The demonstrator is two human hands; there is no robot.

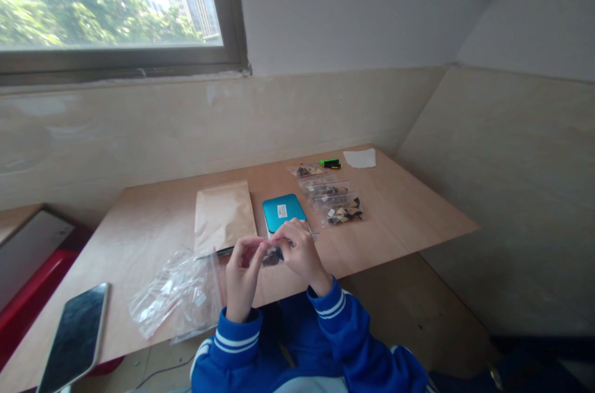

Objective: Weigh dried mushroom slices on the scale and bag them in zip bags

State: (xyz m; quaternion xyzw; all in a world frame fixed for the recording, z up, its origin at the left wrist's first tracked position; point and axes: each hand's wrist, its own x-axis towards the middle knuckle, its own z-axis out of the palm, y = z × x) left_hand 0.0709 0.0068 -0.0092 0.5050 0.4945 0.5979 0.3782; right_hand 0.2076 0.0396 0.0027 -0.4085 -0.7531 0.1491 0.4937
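Observation:
Both of my hands meet just above the table's front edge. My left hand (243, 270) pinches the top of a small clear zip bag (271, 258) between thumb and fingertips. My right hand (300, 251) grips the same bag from the other side, fingers bent over its upper edge. Dark pieces show inside the bag below my fingers; their kind is hard to make out. Right behind my hands lies a flat teal box (280, 207) with a white label, its near edge partly covered by my right hand.
Filled zip bags (344, 213) run in a row at the back right, near a green and black tool (331, 163) and white paper (360, 158). A brown paper envelope (224, 216), a heap of clear bags (179, 294) and a tablet (74, 337) lie left on the wooden table (400, 219).

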